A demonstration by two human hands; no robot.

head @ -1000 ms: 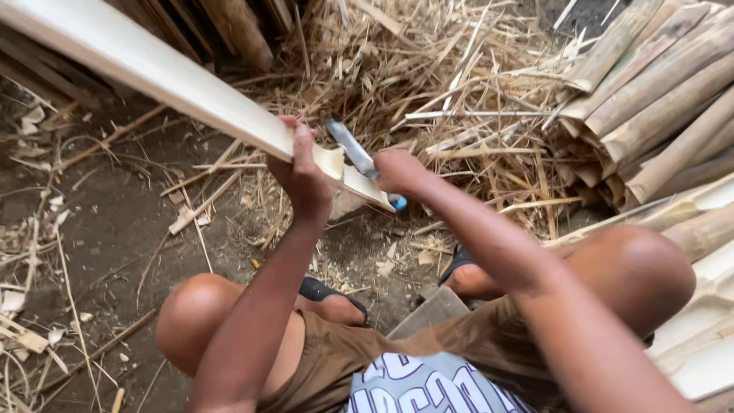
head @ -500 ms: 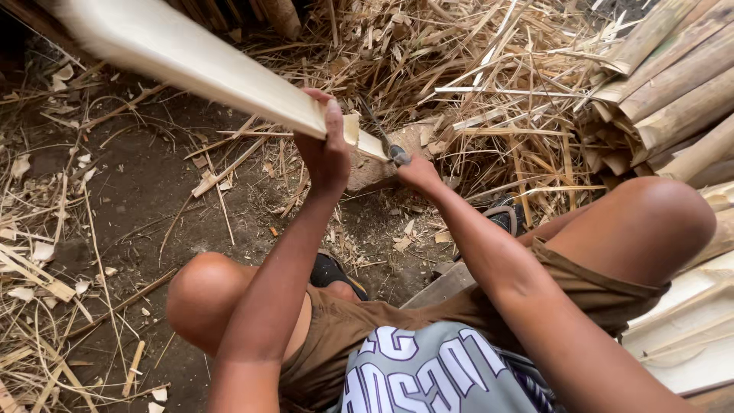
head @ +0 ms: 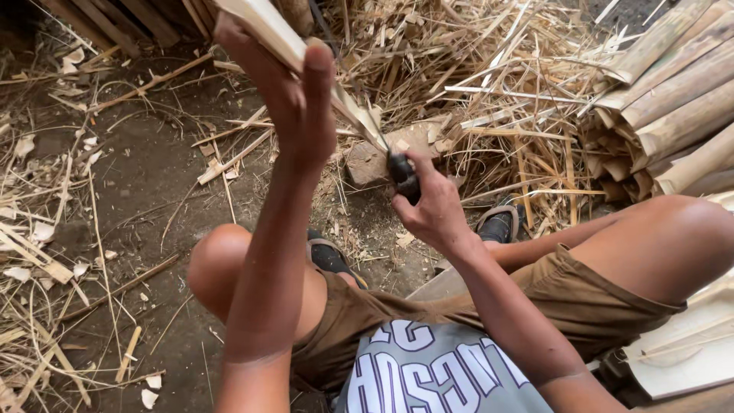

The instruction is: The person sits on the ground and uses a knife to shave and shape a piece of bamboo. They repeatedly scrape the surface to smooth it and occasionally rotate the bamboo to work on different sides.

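Head view, looking down over a seated person's bare knees onto a dirt floor [head: 145, 176]. At the far left, dry slivers and chips [head: 34, 252] lie scattered over the dirt, with a few thin sticks among them.

Next, the left hand [head: 287, 99] is raised high, its fingers [head: 317, 80] clamped around a pale split bamboo strip [head: 264, 27]. The strip runs from the top edge of the scene down and to the right, slanting toward a flat block [head: 375, 157] that sits on the floor just beyond the knees. The strip's lower end reaches near that block; whether it touches it cannot be told.

To the right of the strip's lower end, the right hand [head: 436, 210] is closed tight on the dark handle of a knife [head: 401, 177]. The handle sits just beside the strip's lower end, and the blade is mostly hidden against the strip, so how far it bites into the strip cannot be told.

Below the hands are the person's brown shorts and grey printed shirt, with a dark sandal [head: 501, 222] showing on the floor between the legs.

Behind the hands, a thick heap of straw-coloured shavings [head: 474, 84] covers the far floor. At the far right, a stack of curved split bamboo pieces [head: 673, 99] lies piled, and a pale flat board [head: 688, 352] shows at the near right edge.
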